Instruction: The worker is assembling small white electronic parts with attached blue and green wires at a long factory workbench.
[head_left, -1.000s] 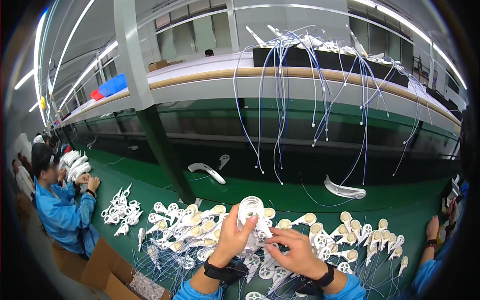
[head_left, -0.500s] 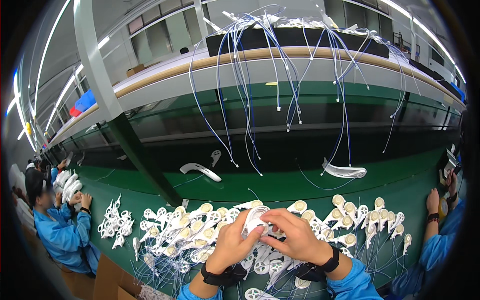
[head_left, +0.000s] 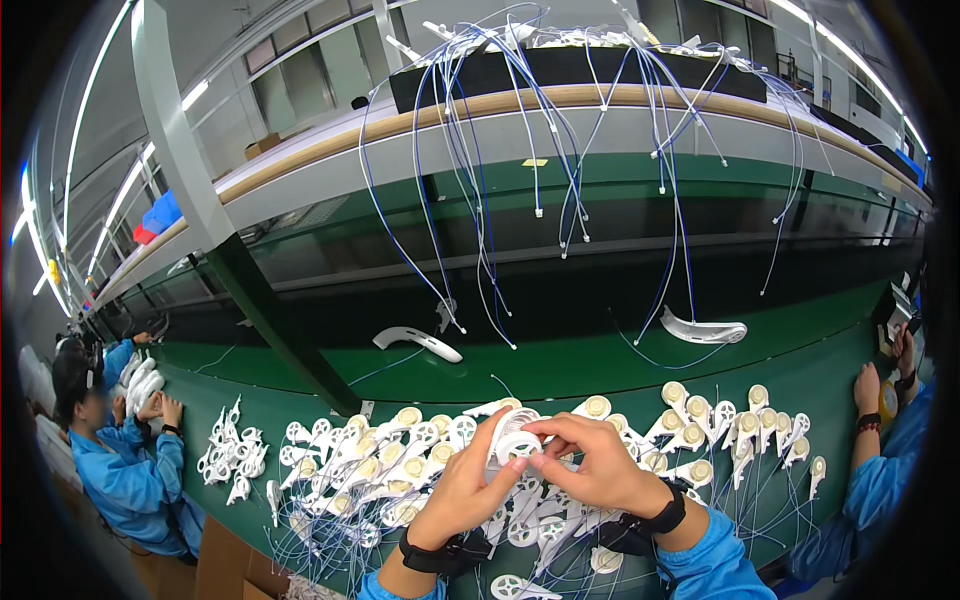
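White plastic makes up the small housing [head_left: 508, 422] held up just over the near side of the desk [head_left: 570, 376], together with a spoked wheel [head_left: 519, 447] that sits at its lower front; whether the two are joined I cannot tell. Both look light and stiff, probably a little slippery on their smooth faces, and the thin spokes seem the fragile bit — the thick outer rim looks the safest place to take hold.

The left hand [head_left: 460, 497] has a narrow grip, fingers behind the housing and thumb at the front, below the wheel. The right hand [head_left: 598, 465] has its grip nearly closed too, thumb and fingertips pinching at the right edge of the same pieces; the exact contact is partly hidden.

Around and beneath the hands lies a spread of white parts [head_left: 369, 469], many with cream discs, with thin blue and white wires trailing toward the near edge. Beyond them, well apart, rest two curved shells [head_left: 420, 343]. To the left a co-worker in blue [head_left: 135, 490] handles white pieces — and farther off, wires [head_left: 487, 270] hang from a black tray [head_left: 735, 88] on the raised shelf [head_left: 300, 146].
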